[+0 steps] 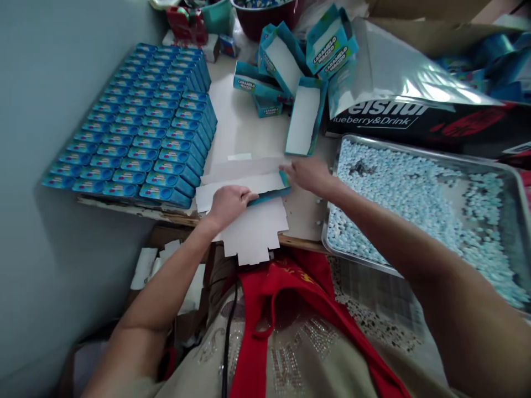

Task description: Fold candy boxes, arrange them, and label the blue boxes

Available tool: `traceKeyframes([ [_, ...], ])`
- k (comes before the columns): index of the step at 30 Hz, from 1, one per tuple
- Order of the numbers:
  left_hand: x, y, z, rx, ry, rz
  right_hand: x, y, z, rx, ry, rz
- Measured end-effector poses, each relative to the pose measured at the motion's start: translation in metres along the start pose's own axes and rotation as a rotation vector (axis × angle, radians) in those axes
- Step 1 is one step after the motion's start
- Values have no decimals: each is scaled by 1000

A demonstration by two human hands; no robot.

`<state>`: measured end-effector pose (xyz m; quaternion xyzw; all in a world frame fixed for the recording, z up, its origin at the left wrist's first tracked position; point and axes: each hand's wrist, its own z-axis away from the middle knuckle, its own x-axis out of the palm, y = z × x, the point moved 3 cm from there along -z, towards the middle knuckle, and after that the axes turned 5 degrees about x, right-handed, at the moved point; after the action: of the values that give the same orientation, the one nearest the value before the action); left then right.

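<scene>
A partly folded cardboard box (265, 182), white inside and blue outside, lies on the table in front of me, with its white lower panel (255, 235) spread over the table's front edge. My left hand (232, 204) has its fingers closed on the near wall of the box, towards the left. At the right end my right hand (309, 172) pinches the corner where the blue end wall stands up. Behind the box are several folded blue open boxes (305, 119) marked "Caramelo Macizo", their insides white.
Rows of small blue packs (136, 127) stand at the left by the wall. A metal tray (365, 262) of small pale-blue pieces lies at the right, before a black carton (468, 124) with clear plastic. A red tape dispenser (187, 26) and a dark red bowl (267, 15) stand at the back.
</scene>
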<state>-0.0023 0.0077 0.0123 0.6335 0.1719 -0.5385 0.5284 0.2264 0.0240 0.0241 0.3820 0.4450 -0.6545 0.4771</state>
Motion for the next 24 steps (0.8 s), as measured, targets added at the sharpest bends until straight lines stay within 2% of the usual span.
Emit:
traceKeyframes([
  [2,-2,-13,-23,-72,-215,169,0,-2,23,-171,312,33],
  [3,-2,-18,-32,-107,-321,242,7,-5,34,-305,385,55],
  [4,-2,-21,-39,-138,-394,291,17,-9,43,-445,380,86],
  [5,-3,-22,-42,-158,-415,306,30,-13,48,-560,337,127],
  [6,-3,-22,-42,-166,-378,279,43,-15,51,-630,289,169],
  [8,-4,-18,-31,-135,-162,117,64,-19,48,-661,223,229],
  [10,1,-9,-6,-48,67,-96,76,-21,40,-634,200,240],
  [11,7,-5,7,6,130,-184,79,-22,37,-628,196,236],
  [14,29,0,32,100,125,-333,79,-26,33,-622,199,253],
  [17,42,-6,28,42,74,-394,76,-31,32,-594,193,309],
  [21,40,-15,14,25,23,-393,73,-38,25,-544,115,286],
  [24,34,-20,14,37,-2,-357,69,-42,20,-568,13,211],
])
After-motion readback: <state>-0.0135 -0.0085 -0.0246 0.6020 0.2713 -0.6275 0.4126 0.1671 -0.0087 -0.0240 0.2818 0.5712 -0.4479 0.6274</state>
